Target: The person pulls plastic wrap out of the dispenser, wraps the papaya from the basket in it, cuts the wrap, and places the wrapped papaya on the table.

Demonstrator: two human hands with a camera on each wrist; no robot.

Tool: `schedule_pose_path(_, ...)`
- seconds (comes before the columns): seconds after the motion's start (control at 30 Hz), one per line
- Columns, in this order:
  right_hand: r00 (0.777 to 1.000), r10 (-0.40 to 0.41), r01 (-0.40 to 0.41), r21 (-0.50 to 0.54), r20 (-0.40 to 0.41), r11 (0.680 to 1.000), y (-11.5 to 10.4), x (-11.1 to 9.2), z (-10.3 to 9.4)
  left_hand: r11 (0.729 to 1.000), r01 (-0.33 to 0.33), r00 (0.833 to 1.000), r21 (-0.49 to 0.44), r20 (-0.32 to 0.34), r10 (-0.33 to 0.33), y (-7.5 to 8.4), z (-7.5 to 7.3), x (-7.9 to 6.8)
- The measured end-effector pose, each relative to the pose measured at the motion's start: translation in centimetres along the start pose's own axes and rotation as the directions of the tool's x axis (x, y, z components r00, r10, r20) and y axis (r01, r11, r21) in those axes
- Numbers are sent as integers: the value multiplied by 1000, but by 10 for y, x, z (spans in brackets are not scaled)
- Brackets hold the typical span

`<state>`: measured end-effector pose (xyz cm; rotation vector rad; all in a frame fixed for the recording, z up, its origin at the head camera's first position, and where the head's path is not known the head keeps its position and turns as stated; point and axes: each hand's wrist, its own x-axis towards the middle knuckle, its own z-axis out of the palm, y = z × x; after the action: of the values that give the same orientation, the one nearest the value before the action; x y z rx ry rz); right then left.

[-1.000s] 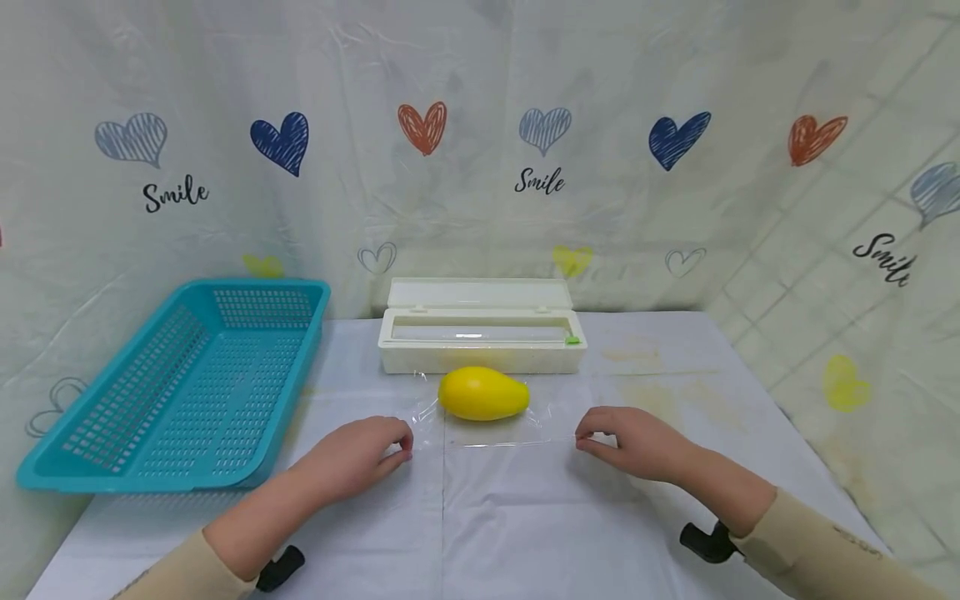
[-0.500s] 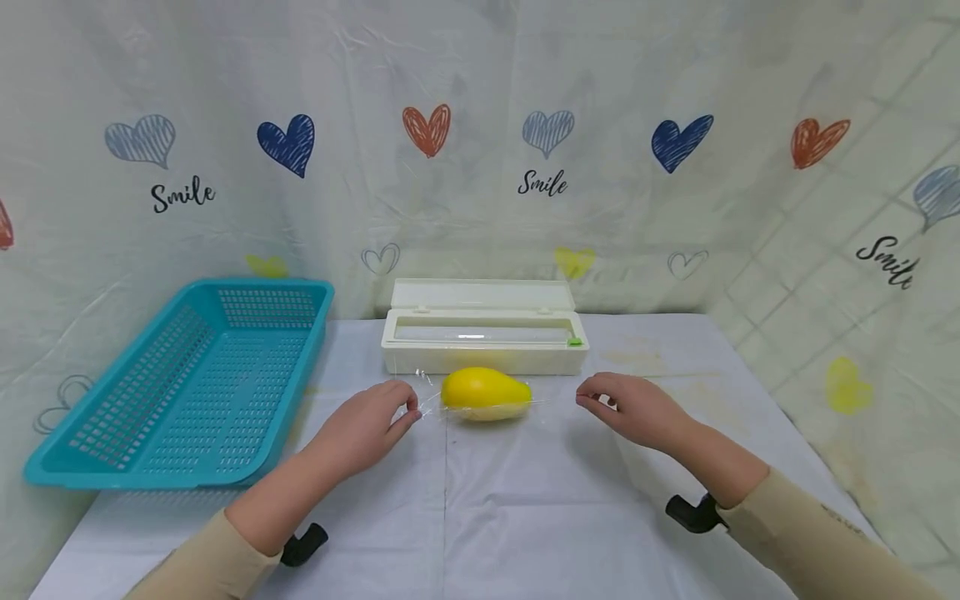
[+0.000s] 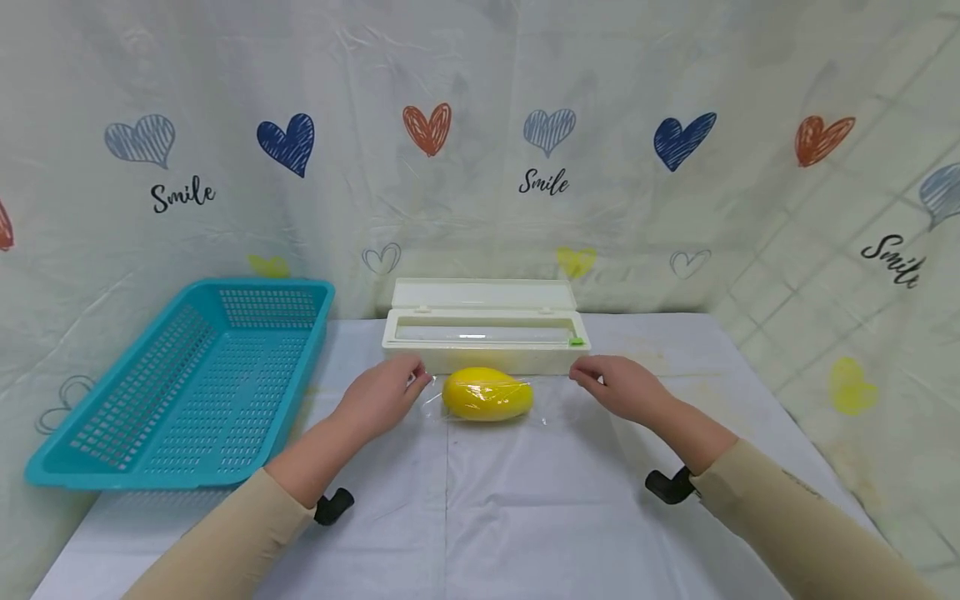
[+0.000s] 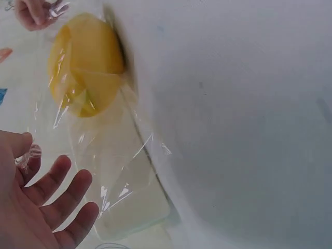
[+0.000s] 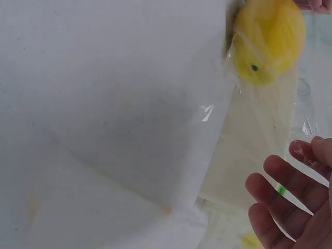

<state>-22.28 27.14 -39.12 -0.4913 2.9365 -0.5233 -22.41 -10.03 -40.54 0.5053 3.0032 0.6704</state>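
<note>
A yellow, mango-like fruit [image 3: 487, 395] lies on the white cloth in front of a white cling film box. Clear cling film [image 4: 88, 83] drapes over it, shiny and creased. My left hand [image 3: 382, 392] pinches one corner of the film between thumb and forefinger, left of the fruit; its other fingers are spread in the left wrist view. To the right, my right hand [image 3: 618, 387] pinches the other corner the same way, as the right wrist view shows. Both hands are held level with the fruit's far side.
The white cling film box [image 3: 483, 360] stands behind the fruit, lid raised, a green slider [image 3: 576, 342] at its right end. A turquoise perforated basket [image 3: 262, 467] stands at the left. Behind everything hangs a curtain [image 3: 480, 50] printed with hearts.
Both hands have moved away from the body, toward the box, drawing the film's near edge up and over the fruit. The fruit, box and basket have stayed in place.
</note>
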Motion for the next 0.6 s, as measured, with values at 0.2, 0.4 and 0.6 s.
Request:
schedule_pose_path(0.2,998,54,-54,39,12,998,4,10,6,998,52,999,-19,10,-51,0,4,15)
schedule_pose_path(0.4,992,111,-114,49,58,992,11,19,15,992,113,992,-51,62,-110,-2,9,24)
schedule_pose_path(0.6,977,158,-164,31,140,986,16,26,24,985,160,983,-62,100,-153,-7,14,28)
